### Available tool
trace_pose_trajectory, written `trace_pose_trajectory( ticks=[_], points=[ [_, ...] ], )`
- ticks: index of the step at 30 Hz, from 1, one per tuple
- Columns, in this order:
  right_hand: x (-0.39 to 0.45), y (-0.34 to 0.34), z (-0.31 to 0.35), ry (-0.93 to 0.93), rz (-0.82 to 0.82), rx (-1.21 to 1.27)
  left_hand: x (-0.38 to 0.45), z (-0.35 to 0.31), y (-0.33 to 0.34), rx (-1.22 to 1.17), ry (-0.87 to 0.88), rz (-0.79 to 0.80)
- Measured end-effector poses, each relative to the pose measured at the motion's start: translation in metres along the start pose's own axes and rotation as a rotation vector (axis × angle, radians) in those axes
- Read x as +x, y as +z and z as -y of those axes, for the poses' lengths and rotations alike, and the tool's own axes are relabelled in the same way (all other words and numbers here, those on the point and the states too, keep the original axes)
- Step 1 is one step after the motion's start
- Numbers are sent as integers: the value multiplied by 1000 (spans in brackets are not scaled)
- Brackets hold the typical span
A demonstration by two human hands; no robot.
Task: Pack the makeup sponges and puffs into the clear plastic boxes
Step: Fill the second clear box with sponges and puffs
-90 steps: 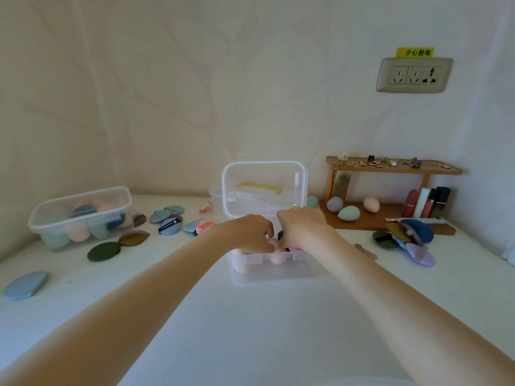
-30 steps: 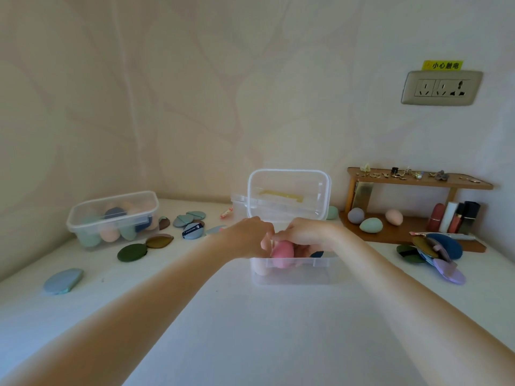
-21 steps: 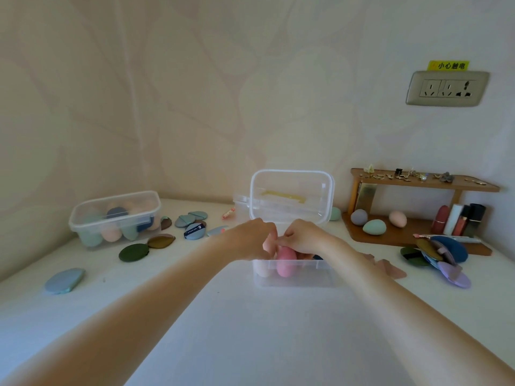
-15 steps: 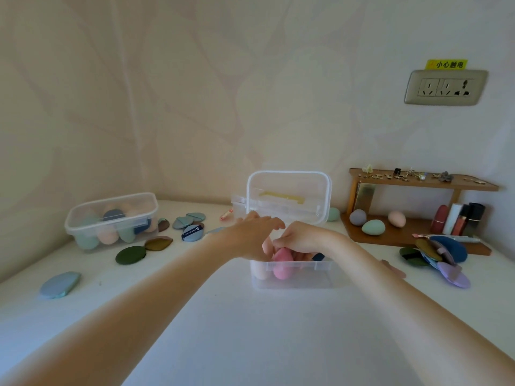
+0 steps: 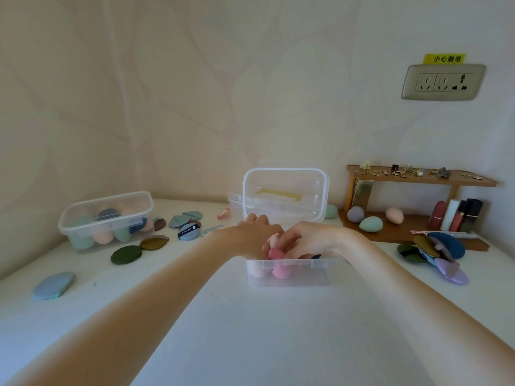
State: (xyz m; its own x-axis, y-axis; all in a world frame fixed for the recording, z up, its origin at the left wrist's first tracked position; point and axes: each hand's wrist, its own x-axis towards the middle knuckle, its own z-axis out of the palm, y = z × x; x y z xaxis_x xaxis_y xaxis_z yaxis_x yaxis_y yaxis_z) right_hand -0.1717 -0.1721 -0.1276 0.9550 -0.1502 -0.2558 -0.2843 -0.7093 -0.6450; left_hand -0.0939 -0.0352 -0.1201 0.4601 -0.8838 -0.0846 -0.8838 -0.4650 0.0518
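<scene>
Here, at the centre of the frame, both hands meet over the open clear plastic box [image 5: 289,271], whose lid [image 5: 284,195] stands upright behind them. The left hand [image 5: 252,236] and the right hand [image 5: 306,239] both have their fingers curled down into the box mouth, closing on a pink egg-shaped sponge [image 5: 276,253] that pokes up between them at the near rim; a pale peach sponge tip [image 5: 273,241] shows just above it, against the fingertips. Which fingers actually pinch it cannot be told. More sponges show through the box's front wall, pink and pale.

The white tabletop [image 5: 250,330] lies broad and bare in the lower middle of the frame, between the two forearms. At centre left sits a second, closed clear box [image 5: 107,220] holding sponges, with flat puffs [image 5: 126,254] scattered just beside it and a blue puff [image 5: 54,285] further toward the lower left. At centre right a wooden shelf [image 5: 418,207] carries three egg sponges, and a pile of puffs [image 5: 434,253] lies just in front of it.
</scene>
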Motion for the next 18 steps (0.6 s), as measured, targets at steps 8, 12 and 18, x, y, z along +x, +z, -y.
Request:
trace_pose_trajectory(
  ticks=[8,12,18],
  points=[
    [-1,2,2,-5,-62,-142,4,3,5,-76,-67,35],
    [0,2,4,37,-103,-208,1,2,4,-46,-57,4],
    [2,5,5,56,-97,-257,0,2,2,-28,-75,28]
  ],
)
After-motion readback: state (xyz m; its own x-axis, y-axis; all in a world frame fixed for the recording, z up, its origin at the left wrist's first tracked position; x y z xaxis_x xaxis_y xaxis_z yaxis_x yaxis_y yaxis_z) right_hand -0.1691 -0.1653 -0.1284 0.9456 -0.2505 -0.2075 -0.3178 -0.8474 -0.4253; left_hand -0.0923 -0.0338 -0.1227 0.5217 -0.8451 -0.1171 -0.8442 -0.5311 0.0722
